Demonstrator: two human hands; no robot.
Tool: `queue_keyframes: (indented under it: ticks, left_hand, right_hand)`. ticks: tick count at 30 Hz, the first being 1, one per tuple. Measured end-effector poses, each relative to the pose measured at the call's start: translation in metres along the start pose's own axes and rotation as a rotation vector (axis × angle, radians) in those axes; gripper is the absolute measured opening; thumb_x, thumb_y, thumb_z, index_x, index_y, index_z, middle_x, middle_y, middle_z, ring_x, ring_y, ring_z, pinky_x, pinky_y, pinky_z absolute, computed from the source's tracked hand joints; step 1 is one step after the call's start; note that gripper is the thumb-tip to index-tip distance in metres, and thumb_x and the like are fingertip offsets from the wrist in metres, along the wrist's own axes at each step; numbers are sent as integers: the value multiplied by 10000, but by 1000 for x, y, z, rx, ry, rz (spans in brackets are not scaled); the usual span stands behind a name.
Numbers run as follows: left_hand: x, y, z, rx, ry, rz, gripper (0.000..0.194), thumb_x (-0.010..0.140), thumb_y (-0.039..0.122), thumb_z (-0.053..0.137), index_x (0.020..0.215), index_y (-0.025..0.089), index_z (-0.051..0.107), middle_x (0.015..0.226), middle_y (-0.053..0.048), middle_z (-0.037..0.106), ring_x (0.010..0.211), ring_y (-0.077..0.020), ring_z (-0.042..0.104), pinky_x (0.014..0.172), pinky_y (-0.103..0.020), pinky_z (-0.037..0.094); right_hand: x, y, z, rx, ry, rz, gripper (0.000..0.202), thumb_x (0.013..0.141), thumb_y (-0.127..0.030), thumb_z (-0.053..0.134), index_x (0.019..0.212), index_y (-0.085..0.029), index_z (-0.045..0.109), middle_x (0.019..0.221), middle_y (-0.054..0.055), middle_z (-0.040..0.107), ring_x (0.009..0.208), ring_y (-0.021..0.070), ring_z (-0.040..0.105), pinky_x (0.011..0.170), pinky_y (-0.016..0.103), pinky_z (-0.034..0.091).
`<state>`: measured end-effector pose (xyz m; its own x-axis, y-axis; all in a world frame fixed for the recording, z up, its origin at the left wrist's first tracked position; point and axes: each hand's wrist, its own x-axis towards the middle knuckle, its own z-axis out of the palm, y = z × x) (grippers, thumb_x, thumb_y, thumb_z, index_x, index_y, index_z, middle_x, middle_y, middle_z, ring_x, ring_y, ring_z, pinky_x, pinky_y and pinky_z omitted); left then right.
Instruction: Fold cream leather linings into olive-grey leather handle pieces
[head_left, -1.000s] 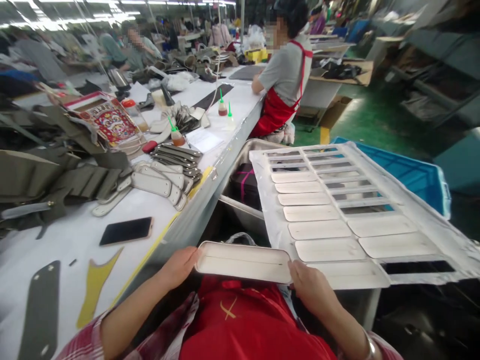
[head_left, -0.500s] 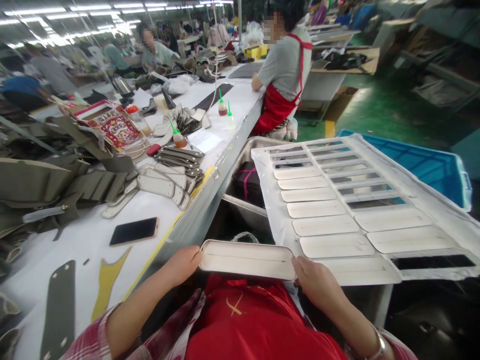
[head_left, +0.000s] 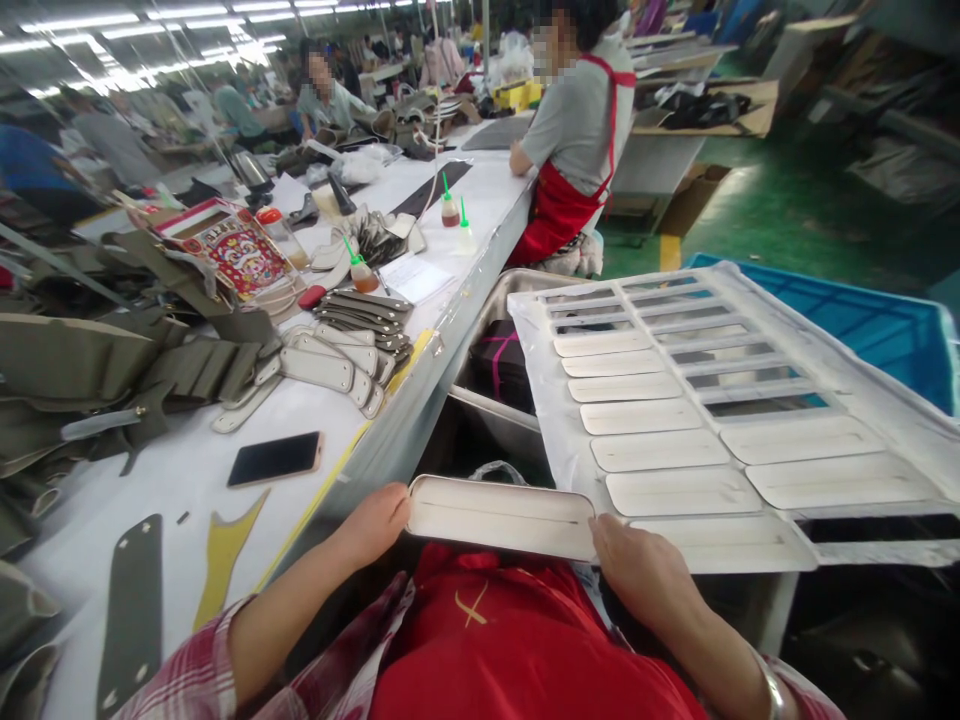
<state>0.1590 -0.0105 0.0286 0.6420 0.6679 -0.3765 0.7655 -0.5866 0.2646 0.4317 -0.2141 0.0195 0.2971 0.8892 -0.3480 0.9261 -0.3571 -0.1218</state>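
A long off-white panel (head_left: 499, 517) with rounded corners and a thin line along its middle is held level above my red apron (head_left: 510, 640). My left hand (head_left: 381, 520) grips its left end, the fingers partly behind it. At the opposite end, my right hand (head_left: 637, 560) pinches the corner with thumb and fingers. Just right of it lies a white slotted frame (head_left: 712, 410), where similar off-white panels (head_left: 660, 451) rest in rows; some of its slots show dark or blue through them.
On the white table (head_left: 300, 520) at left lie a phone (head_left: 275, 459), a yellow piece (head_left: 225, 560), a grey-green strip (head_left: 131, 610) and piled pieces (head_left: 322, 360). Bottles with green tips (head_left: 363, 270) stand farther back. A co-worker (head_left: 577, 130) sits beyond. A blue crate (head_left: 862, 325) is under the frame.
The view has shifted slightly, so the table and frame appear a little further right. Both hands keep hold of the panel, which tilts down slightly more at its right end.
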Motion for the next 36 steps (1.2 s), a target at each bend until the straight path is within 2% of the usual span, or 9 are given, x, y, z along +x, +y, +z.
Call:
queue_keyframes:
  ticks: [6,11,17,20,24,26,29,32,36]
  left_hand:
    - [-3,1,-6,-12,-54,-14,196,844,221,315,683,194,424,723,-44,563,705,-171,529,647,-275,347]
    - [-1,4,-9,-55,-61,-13,180,826,216,338,672,187,428,735,-65,568,723,-193,527,666,-292,342]
    - [1,-4,-7,-219,-36,-46,321,873,332,275,648,187,453,683,-21,557,678,-162,519,627,-261,367]
    - [-3,-7,-4,-399,-22,-77,449,898,433,202,718,178,524,737,-23,607,749,-170,555,677,-256,409]
    - [-8,-10,2,-782,5,-188,525,858,555,273,776,152,599,793,-50,658,835,-212,580,771,-285,426]
    - [-9,-12,7,-832,30,-211,553,849,574,259,763,145,597,762,-62,653,811,-223,581,757,-304,433]
    - [-9,-13,11,-743,66,-181,502,839,563,282,717,162,557,708,-48,619,750,-212,564,681,-300,432]
    - [-6,-11,9,-502,43,-114,352,802,494,402,635,190,463,605,6,516,632,-169,499,587,-274,376]
    - [-2,-5,2,-388,45,-96,279,788,382,408,581,200,366,572,31,431,593,-143,437,591,-268,336]
  right_hand:
    - [1,-6,-8,64,-37,42,280,916,-215,291,837,-145,551,723,115,659,704,251,647,550,304,362]
    - [7,-3,-14,4,-76,30,247,895,-210,333,829,-151,564,723,108,660,713,272,645,551,312,361]
    - [9,3,-6,69,-25,27,309,927,-264,301,786,-165,557,713,87,657,695,232,640,544,293,323]
    - [8,3,-3,94,-25,38,317,933,-270,296,776,-165,550,715,86,651,697,217,637,552,290,311]
    - [8,1,-2,59,-53,38,267,924,-252,326,828,-158,556,733,90,641,718,233,638,557,295,306]
    - [8,0,-1,49,-61,45,263,924,-254,323,849,-155,556,736,95,640,724,244,638,559,303,307]
    - [8,1,0,82,-57,81,315,938,-283,282,823,-160,547,718,95,641,712,248,638,564,311,316]
    - [7,3,3,100,-53,73,309,937,-285,284,823,-162,544,736,98,647,716,251,637,569,315,327]
    - [7,4,6,116,-22,52,291,931,-273,295,821,-161,539,736,100,652,707,245,638,563,312,333]
